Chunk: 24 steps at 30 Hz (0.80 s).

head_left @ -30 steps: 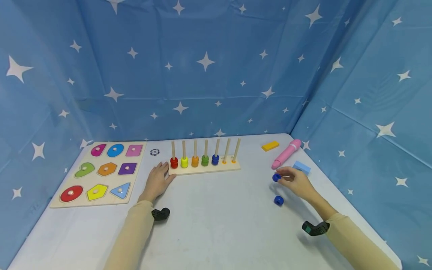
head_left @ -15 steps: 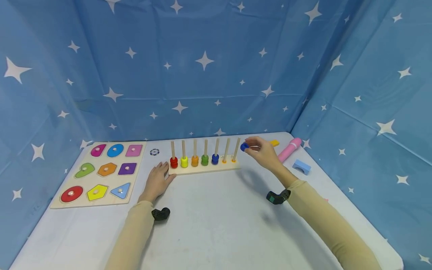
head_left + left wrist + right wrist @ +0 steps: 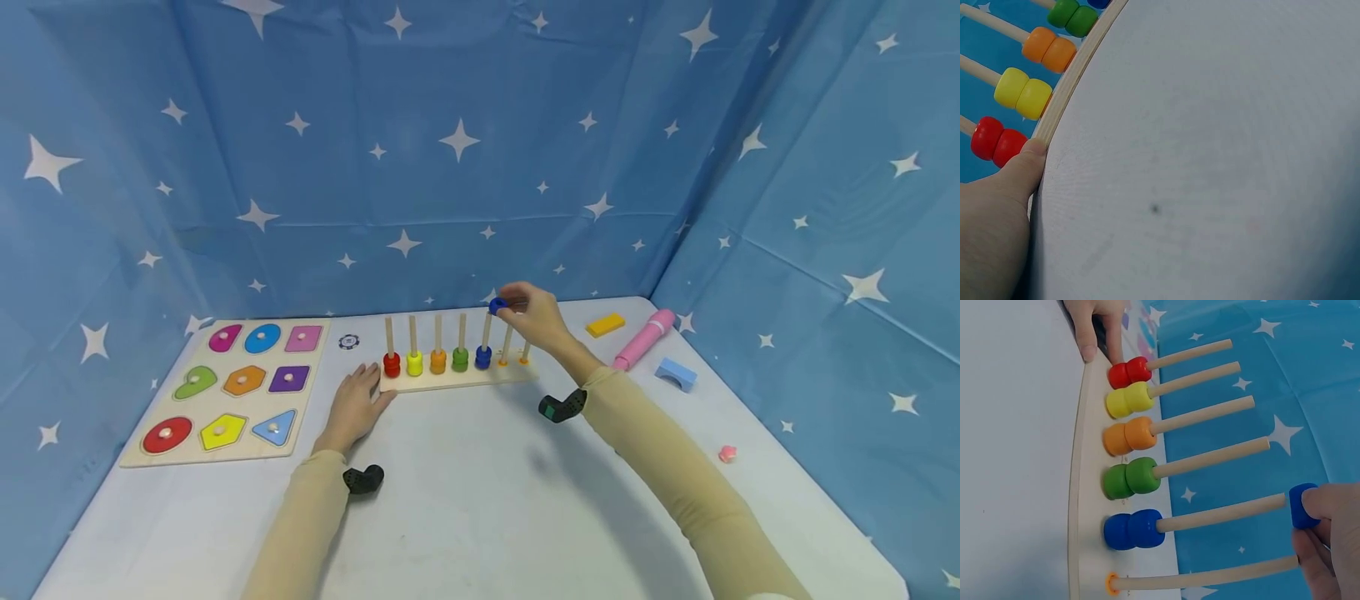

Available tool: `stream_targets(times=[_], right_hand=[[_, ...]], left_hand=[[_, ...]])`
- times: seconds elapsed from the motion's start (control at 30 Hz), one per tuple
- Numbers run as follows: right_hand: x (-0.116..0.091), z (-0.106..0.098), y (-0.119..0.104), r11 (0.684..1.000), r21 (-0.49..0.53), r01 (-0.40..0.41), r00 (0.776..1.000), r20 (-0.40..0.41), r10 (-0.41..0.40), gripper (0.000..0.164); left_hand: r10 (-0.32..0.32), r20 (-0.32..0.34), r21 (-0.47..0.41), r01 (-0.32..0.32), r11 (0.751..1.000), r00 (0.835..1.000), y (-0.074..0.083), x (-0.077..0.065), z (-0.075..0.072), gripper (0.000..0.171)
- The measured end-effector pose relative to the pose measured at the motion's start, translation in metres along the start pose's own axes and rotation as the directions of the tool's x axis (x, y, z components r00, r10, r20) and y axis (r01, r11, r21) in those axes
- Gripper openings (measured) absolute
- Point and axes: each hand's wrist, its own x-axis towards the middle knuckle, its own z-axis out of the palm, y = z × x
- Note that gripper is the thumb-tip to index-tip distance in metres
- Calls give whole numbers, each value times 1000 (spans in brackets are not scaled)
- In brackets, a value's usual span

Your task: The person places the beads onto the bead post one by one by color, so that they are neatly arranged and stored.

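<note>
A wooden bead stacker (image 3: 450,383) with a row of upright pegs stands toward the back of the table. Pairs of red (image 3: 392,365), yellow, orange, green and blue beads (image 3: 1134,529) sit on its pegs; the two rightmost pegs are bare. My left hand (image 3: 355,408) holds the stacker's left end, thumb (image 3: 1034,147) on the front edge and fingers round the far side. Between thumb and fingers, my right hand (image 3: 536,317) pinches a loose blue bead (image 3: 1304,506). That bead is right at the tip of the blue pair's peg (image 3: 1222,514).
A shape puzzle board (image 3: 296,433) lies on the left, with a small round chip (image 3: 348,342) beside it. On the right are a yellow block (image 3: 605,324), a pink microphone-like toy (image 3: 645,338), a blue arch block (image 3: 677,374) and a small pink piece (image 3: 727,453).
My right hand has carried the blue bead left from the table's right side to the peg tip. The other loose blue bead is now hidden by the right arm. My left hand stays put.
</note>
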Motion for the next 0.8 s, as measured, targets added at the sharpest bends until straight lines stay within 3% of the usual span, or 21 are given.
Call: stream_targets(times=[0.37, 0.57, 0.8], right_hand=[[5, 7, -6, 994, -93, 62, 996, 71, -56, 32], [5, 7, -5, 991, -88, 102, 994, 40, -99, 28], [-7, -5, -4, 997, -31, 71, 997, -3, -71, 26]], left_hand=[[7, -7, 12, -7, 1000, 1000, 1, 0, 0, 64], [10, -6, 20, -10, 1000, 1000, 0, 0, 1, 65], [5, 0, 7, -5, 1000, 1000, -2, 1, 0, 64]])
